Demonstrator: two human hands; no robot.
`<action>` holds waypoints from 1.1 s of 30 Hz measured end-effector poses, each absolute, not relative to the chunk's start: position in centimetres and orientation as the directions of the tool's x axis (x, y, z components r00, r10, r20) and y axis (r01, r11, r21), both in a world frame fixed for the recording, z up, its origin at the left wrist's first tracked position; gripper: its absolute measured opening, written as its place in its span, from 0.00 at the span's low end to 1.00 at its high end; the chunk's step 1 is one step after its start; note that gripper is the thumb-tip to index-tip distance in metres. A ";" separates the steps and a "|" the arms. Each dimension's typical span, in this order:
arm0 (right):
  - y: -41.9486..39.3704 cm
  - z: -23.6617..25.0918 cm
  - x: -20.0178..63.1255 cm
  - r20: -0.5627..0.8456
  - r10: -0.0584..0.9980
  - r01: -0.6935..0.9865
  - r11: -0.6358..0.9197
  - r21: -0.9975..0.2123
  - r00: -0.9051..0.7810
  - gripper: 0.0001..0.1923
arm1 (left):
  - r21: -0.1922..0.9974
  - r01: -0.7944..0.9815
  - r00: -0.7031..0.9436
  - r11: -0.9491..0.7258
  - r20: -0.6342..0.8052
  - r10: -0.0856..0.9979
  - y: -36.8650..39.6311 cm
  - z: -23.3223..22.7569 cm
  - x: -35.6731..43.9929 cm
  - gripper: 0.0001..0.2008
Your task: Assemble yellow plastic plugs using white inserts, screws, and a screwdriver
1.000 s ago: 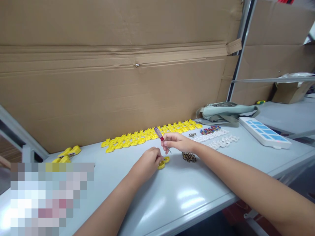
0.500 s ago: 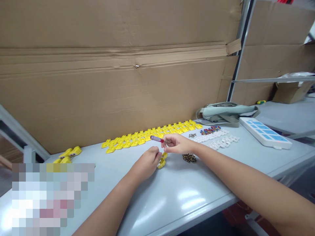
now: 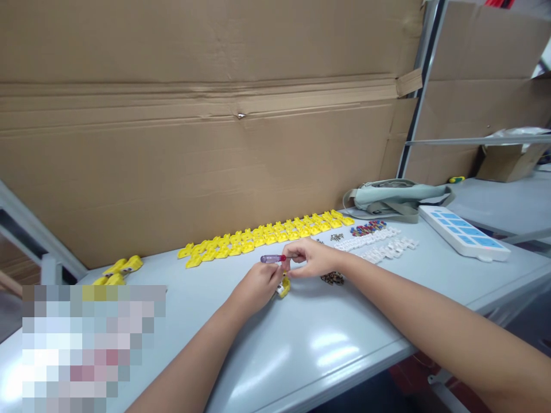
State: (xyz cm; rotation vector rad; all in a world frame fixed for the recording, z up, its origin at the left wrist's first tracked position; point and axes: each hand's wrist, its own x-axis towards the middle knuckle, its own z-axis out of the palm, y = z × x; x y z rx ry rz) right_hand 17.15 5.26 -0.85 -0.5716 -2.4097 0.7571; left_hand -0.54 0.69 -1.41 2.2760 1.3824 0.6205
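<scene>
My left hand (image 3: 257, 285) is closed around a small yellow plastic part (image 3: 284, 287), which has a whitish piece against it and is mostly hidden by the fingers. My right hand (image 3: 310, 258) pinches a small screwdriver (image 3: 271, 259) with a clear purplish handle and a red collar. The handle lies nearly level and points left above my left hand; its tip is hidden by the fingers. Both hands nearly touch over the table (image 3: 297, 344). Just beyond them run rows of yellow plastic parts (image 3: 235, 244). Beside my right wrist is a pile of small brass-and-dark pieces (image 3: 332, 278).
White plastic parts (image 3: 390, 249), red-and-blue small pieces (image 3: 368, 228) and tiny screw-like bits (image 3: 337, 237) lie to the right. Farther right are a grey-green bag (image 3: 387, 198) and a white case with blue panels (image 3: 465, 232). Yellow assemblies (image 3: 123, 267) sit at left. A cardboard wall (image 3: 193, 172) stands behind.
The screwdriver handle has dropped from a slant to nearly level. My right hand has shifted slightly, and the yellow part has turned so that more white shows.
</scene>
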 end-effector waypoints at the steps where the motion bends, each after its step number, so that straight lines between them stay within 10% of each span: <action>1: 5.2 -0.8 17.1 0.369 0.539 0.230 0.749 -0.621 -0.757 0.04 | 0.567 0.709 0.395 -0.419 0.174 0.902 0.7 -1.4 -0.5 0.21; 18: 4.2 -0.5 15.6 0.431 0.732 0.255 0.620 -0.742 -0.527 0.07 | 0.790 0.521 0.255 -0.323 0.216 0.942 1.3 -1.7 -0.5 0.19; 27: 4.1 -1.3 14.3 0.331 0.762 -0.087 0.342 -0.935 -0.557 0.07 | 0.820 0.474 0.231 -0.322 0.237 0.944 1.0 -1.0 -0.2 0.17; 33: 3.8 -0.6 14.8 0.386 0.760 0.057 0.483 -0.874 -0.523 0.07 | 0.805 0.508 0.205 -0.308 0.234 0.950 0.6 -0.7 -0.1 0.17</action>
